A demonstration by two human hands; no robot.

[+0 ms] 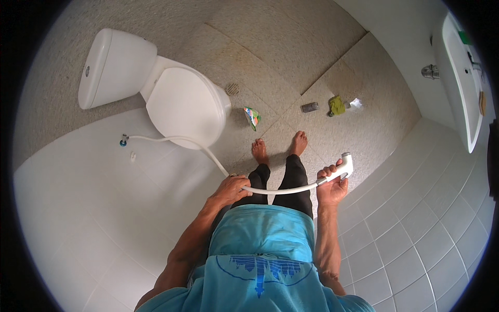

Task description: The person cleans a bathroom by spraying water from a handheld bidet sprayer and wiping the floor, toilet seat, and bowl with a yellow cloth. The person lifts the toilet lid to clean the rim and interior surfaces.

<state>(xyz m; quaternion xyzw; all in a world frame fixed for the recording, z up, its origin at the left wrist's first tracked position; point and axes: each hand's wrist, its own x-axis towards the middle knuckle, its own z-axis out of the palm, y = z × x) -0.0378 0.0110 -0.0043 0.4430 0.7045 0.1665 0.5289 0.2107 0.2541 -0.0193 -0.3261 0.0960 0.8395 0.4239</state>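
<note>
Speckled bathroom floor (291, 62) underfoot; right hand (332, 191) has its fingers wrapped snugly round the handle of the white sprayer (344, 169), out to the person's right, while the left hand (230, 190) curls round the white hose (288, 192). Hose bows between the hands, then runs past the toilet (182, 104) to the wall valve (123, 140). Judged best: sprayer grip firm, left hand guiding lightly, hose slack and unkinked.

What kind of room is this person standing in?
Probably a bathroom: there's a white toilet, a white sink at the far right, and a spray handle in the person's right hand.
</note>
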